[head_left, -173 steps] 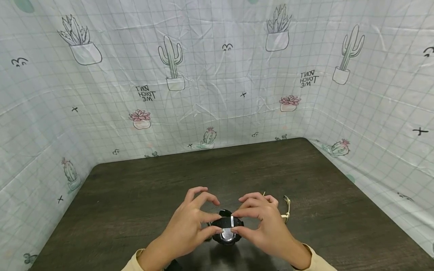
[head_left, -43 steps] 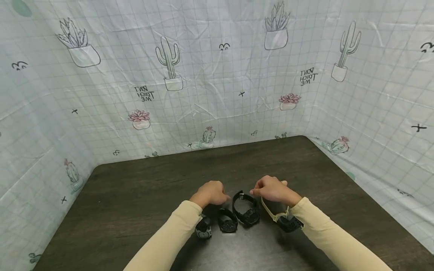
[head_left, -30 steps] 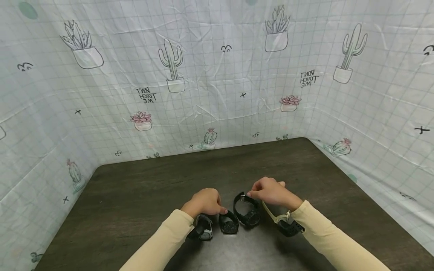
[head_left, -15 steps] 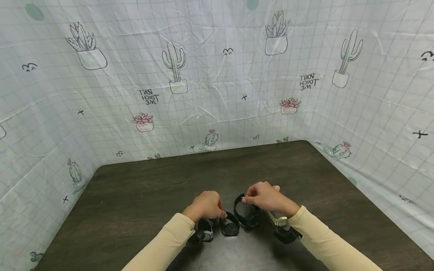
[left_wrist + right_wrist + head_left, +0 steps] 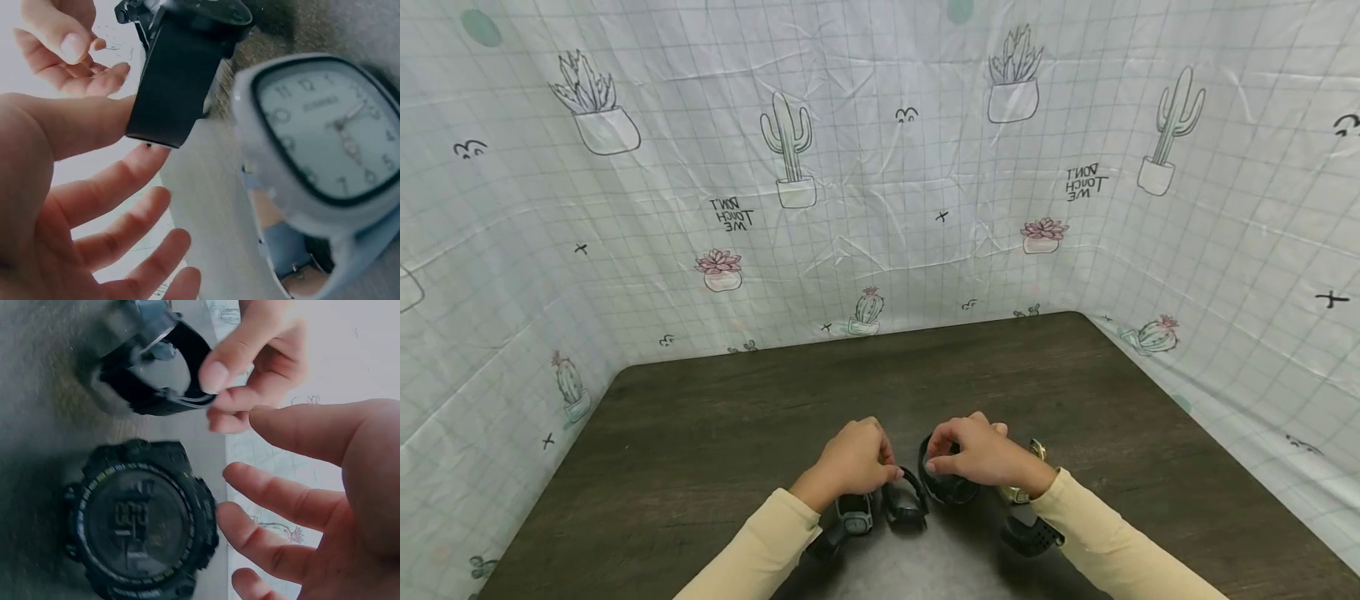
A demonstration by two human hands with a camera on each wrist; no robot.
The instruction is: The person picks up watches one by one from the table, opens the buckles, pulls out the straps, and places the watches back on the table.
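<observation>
My left hand [image 5: 853,458] pinches the strap end of a small black watch [image 5: 172,81] between thumb and index finger, while its other fingers are spread. The watch's round case is partly cut off in the left wrist view. My right hand [image 5: 977,450] hovers over a larger black digital watch [image 5: 134,519], its fingers loosely bent and apart from it in the right wrist view. Left of the small watch stands a grey square-faced watch [image 5: 331,125] with a pale dial and a blue-grey strap. A yellowish watch [image 5: 1017,495] is partly hidden behind my right wrist.
The dark wooden table [image 5: 760,400] stretches behind the hands. White patterned sheeting [image 5: 865,208] encloses its back and sides. A black perforated strap [image 5: 1028,536] is beneath my right sleeve; another black piece [image 5: 827,540] is beneath the left.
Earlier both hands held one black watch together; later the watches stand in a row. My left hand has come to the small watch's strap and tilted it. My right hand has drawn nearer.
</observation>
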